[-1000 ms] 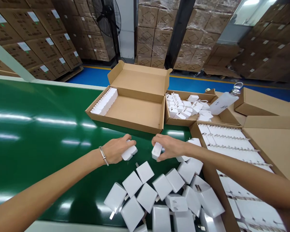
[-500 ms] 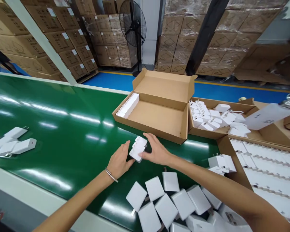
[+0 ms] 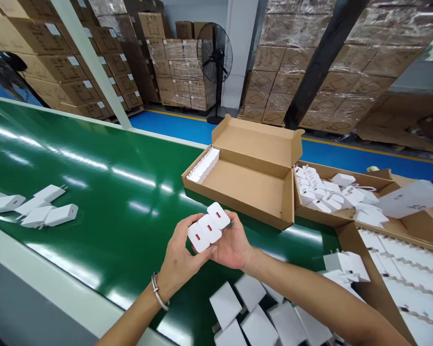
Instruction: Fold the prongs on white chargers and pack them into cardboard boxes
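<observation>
Three white USB chargers [image 3: 209, 228] are held side by side in a row over the green belt, their faces with the red-lined ports turned up toward me. My left hand [image 3: 182, 254] is closed around the near left end of the row, thumb along its lower side. Around the right end my right hand [image 3: 233, 242] is closed, palm partly upward, fingers behind the chargers. Just beyond my hands stands an open shallow cardboard box [image 3: 245, 187], with a row of white chargers [image 3: 204, 166] packed along its left side.
Loose white chargers [image 3: 258, 327] lie on the belt below my right forearm, and more [image 3: 61, 215] at the left. Right of the open box are a carton of jumbled chargers [image 3: 324, 192] and one with neat rows [image 3: 411, 274]. A fan [image 3: 216, 57] stands behind.
The chargers have turned over in my hands, so their port faces now point up. Both hands have closed in on the row, where my left hand was more open before. My view has shifted left.
</observation>
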